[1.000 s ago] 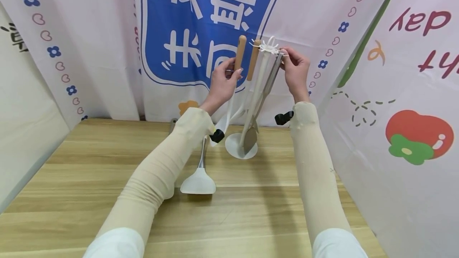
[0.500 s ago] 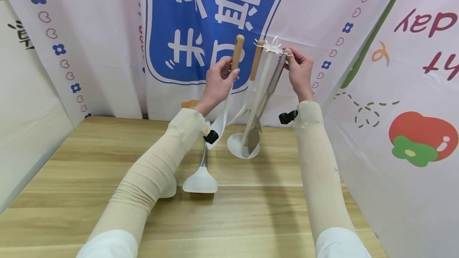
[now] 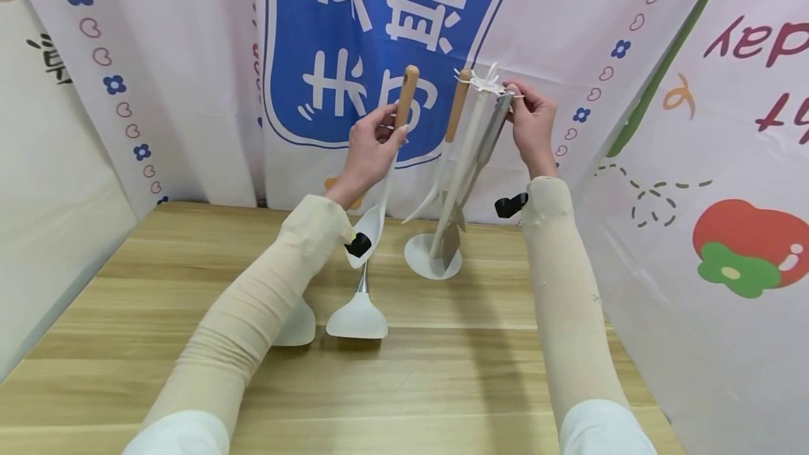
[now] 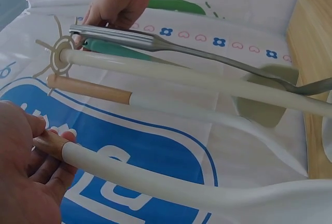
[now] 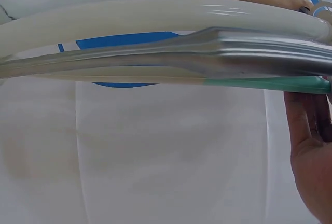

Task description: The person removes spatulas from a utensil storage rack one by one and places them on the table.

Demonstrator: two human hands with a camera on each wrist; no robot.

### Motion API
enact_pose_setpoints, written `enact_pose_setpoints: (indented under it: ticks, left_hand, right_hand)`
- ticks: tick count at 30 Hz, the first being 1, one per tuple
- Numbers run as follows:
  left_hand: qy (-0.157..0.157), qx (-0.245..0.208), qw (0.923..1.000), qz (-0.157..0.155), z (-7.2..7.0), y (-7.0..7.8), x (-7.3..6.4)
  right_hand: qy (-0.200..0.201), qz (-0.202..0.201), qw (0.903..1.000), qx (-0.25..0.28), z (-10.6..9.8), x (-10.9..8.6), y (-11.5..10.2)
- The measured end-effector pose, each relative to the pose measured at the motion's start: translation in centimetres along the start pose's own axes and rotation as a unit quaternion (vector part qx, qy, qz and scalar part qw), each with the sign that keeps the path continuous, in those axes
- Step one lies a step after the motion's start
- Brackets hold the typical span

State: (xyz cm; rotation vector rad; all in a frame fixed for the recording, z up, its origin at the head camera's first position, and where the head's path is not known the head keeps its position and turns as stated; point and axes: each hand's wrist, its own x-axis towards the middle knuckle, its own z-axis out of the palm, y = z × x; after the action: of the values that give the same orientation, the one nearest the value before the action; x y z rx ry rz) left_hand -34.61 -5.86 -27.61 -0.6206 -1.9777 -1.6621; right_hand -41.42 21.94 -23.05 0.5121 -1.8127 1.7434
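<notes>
My left hand [image 3: 369, 153] pinches the wooden handle of a white cooking spoon [image 4: 140, 175]; the spoon hangs with its bowl down, left of and apart from the utensil rack. Thumb and fingers of my right hand [image 3: 534, 121] pinch at the top of the white utensil rack [image 3: 469, 139], where a hook meets the end of a steel-handled turner [image 3: 496, 125]. The exact pinch point is partly hidden. Also hanging there are a wooden-handled utensil [image 3: 458, 104] with a white shaft and a utensil with a green handle [image 4: 114, 50].
The rack's round white base [image 3: 417, 262] stands near the back of the wooden table [image 3: 442, 385]. Left of it lie a white turner [image 3: 357, 318] with a metal neck and another pale utensil head [image 3: 298, 325], partly under my left sleeve. Printed curtains [image 3: 202, 90] enclose the back and sides.
My left hand has moved left with the spoon, widening the gap to the rack. The right hand stays at the rack's top while the head view shifts slightly.
</notes>
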Motion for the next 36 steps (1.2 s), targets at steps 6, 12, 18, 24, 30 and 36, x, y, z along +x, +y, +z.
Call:
enact_pose_setpoints:
  ticks: [6,12,18,24,30,36]
  left_hand:
    - [-0.004,0.013,0.9999,0.002,-0.9,-0.2,-0.5]
    - [0.000,0.019,0.9998,0.009,-1.8,-0.1,-0.9]
    - [0.003,0.027,0.9996,0.006,-2.6,-0.3,-1.5]
    - [0.009,0.033,0.9994,0.001,-3.3,-0.5,-1.6]
    - [0.020,0.034,0.9992,0.005,-4.3,-0.9,-1.8]
    - [0.029,0.035,0.9990,-0.001,-5.2,-1.4,-2.0]
  right_hand:
    - [-0.001,0.002,0.9997,-0.025,0.1,0.1,-0.1]
    - [-0.002,-0.003,0.9969,-0.079,0.3,0.2,-0.4]
    - [0.004,-0.008,0.9973,-0.073,0.5,0.2,-0.5]
    - [0.018,-0.014,0.9991,-0.036,0.0,0.3,-0.1]
    - [-0.011,-0.014,0.9986,-0.049,-0.4,-0.4,-0.1]
    - [-0.028,-0.010,0.9978,-0.060,-0.5,-0.9,0.1]
